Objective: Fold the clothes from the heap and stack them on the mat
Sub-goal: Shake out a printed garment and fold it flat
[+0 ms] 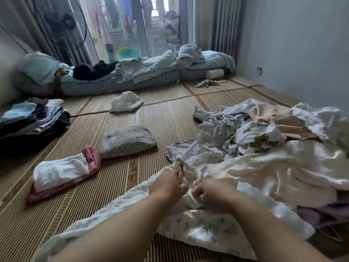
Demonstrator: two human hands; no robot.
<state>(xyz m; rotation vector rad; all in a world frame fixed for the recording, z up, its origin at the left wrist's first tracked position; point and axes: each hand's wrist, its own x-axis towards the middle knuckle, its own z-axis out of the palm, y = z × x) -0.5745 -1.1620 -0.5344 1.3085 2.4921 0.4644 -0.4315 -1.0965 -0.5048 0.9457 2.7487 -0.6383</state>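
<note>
A heap of pale crumpled clothes [264, 133] fills the right side of the woven mat [117, 178]. In front of me lies a cream garment with a faint flower print [204, 225], spread over the mat's near part. My left hand [168, 183] and my right hand [209, 193] sit close together, both pinching a bunched edge of this garment. To the left, a folded white piece rests on a folded pink one [62, 173]. A folded grey item [126, 141] lies further in.
A taller stack of folded dark and blue clothes [32, 120] stands at the far left. A loose white cloth [125, 104] lies mid-mat. Bedding on a low mattress [132, 72] runs along the glass door at the back. The grey wall [302, 53] bounds the right.
</note>
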